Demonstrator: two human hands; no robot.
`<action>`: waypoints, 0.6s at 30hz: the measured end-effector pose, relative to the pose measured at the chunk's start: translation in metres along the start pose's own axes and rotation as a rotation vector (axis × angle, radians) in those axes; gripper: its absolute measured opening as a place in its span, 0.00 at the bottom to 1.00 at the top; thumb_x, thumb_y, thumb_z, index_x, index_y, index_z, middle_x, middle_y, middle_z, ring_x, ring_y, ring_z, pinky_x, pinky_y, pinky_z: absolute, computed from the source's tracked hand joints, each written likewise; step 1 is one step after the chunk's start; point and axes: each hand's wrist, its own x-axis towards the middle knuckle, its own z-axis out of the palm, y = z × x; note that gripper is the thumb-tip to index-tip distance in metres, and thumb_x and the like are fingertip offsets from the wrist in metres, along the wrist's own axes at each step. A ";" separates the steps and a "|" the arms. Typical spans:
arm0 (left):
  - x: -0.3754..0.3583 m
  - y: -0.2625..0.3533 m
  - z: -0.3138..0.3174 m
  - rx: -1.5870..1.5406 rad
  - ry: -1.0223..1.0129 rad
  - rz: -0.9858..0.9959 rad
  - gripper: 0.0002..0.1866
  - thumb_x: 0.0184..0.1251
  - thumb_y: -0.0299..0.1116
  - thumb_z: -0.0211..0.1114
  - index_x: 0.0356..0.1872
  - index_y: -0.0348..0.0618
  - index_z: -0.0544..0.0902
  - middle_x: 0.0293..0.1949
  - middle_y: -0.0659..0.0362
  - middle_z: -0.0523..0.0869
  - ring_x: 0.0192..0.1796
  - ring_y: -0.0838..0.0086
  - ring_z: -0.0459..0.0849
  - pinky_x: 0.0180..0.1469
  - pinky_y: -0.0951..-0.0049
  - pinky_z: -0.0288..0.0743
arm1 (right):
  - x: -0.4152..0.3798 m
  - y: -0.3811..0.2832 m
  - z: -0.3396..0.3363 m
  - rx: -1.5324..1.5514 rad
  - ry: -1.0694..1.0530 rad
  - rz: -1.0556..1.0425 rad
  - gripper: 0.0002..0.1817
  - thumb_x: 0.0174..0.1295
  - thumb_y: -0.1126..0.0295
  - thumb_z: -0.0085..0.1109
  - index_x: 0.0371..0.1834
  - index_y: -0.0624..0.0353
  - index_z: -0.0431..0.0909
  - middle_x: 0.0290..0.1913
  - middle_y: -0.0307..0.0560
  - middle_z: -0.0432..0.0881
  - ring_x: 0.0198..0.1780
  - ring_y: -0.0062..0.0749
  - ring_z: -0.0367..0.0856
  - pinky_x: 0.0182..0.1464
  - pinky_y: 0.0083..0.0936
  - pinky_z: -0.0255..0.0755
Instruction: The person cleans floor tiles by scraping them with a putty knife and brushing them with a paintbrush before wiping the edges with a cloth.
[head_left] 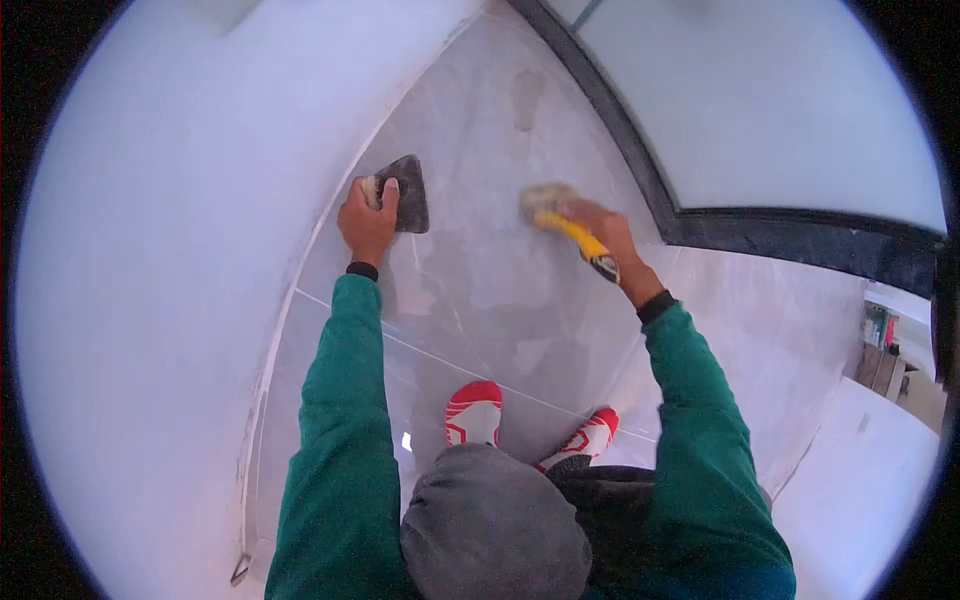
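My left hand (368, 222) grips a dark, flat, roughly square float (407, 200) by its pale handle, with the thumb over its face. It is close over the grey floor, near the foot of the white wall. To the right, my right hand (612, 238) is wrapped round a brush (573, 232) with a yellow handle. Its tan head (546, 200) points left over the floor and is blurred by motion. Damp-looking streaks and a darker patch (528, 98) mark the grey tiles (480, 260) around both tools.
A white wall (170, 250) rises along the left. On the right stands a dark-framed panel (770, 110), its lower bar (790, 238) near my right arm. My feet in red and white socks (474, 412) stand on the tiles. Small items (882, 335) show at the far right.
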 end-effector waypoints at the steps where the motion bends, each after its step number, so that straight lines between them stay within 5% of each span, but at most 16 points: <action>1: 0.000 0.001 0.000 -0.004 0.006 0.001 0.19 0.52 0.50 0.60 0.30 0.43 0.75 0.25 0.52 0.80 0.30 0.55 0.79 0.34 0.60 0.71 | -0.005 0.001 -0.008 -0.004 0.009 0.004 0.15 0.51 0.74 0.52 0.44 0.55 0.76 0.47 0.47 0.77 0.51 0.38 0.74 0.54 0.28 0.66; 3: 0.002 0.002 0.000 -0.015 -0.020 -0.004 0.19 0.52 0.50 0.60 0.30 0.42 0.75 0.25 0.52 0.80 0.30 0.55 0.79 0.34 0.60 0.71 | -0.002 0.001 -0.027 0.122 -0.205 -0.095 0.17 0.49 0.70 0.55 0.45 0.54 0.75 0.46 0.47 0.77 0.51 0.40 0.73 0.53 0.29 0.67; 5: 0.000 0.001 -0.005 -0.008 -0.065 -0.017 0.19 0.52 0.50 0.60 0.30 0.42 0.75 0.26 0.52 0.80 0.31 0.56 0.79 0.35 0.61 0.70 | 0.035 0.011 -0.027 0.082 -0.063 -0.320 0.18 0.46 0.69 0.56 0.44 0.53 0.75 0.44 0.47 0.79 0.47 0.42 0.75 0.49 0.33 0.68; 10: 0.009 -0.001 -0.011 -0.187 -0.098 -0.051 0.17 0.49 0.43 0.65 0.29 0.37 0.76 0.26 0.51 0.80 0.27 0.61 0.78 0.34 0.65 0.70 | 0.128 0.004 0.014 0.062 0.014 -0.344 0.16 0.48 0.67 0.57 0.43 0.51 0.76 0.43 0.46 0.78 0.45 0.44 0.75 0.48 0.35 0.68; 16: 0.005 0.002 -0.039 -0.057 -0.459 -0.062 0.18 0.46 0.42 0.68 0.29 0.37 0.77 0.27 0.50 0.80 0.32 0.60 0.79 0.36 0.64 0.70 | 0.004 0.027 0.009 0.033 -0.120 -0.277 0.15 0.45 0.68 0.62 0.40 0.49 0.77 0.41 0.45 0.79 0.43 0.42 0.76 0.48 0.33 0.68; 18: -0.017 0.011 -0.011 0.141 -0.528 0.269 0.19 0.43 0.43 0.69 0.31 0.38 0.77 0.29 0.49 0.80 0.34 0.56 0.79 0.37 0.61 0.71 | -0.041 0.025 -0.024 0.008 -0.228 -0.102 0.16 0.46 0.66 0.63 0.40 0.51 0.76 0.41 0.44 0.79 0.42 0.41 0.76 0.47 0.33 0.68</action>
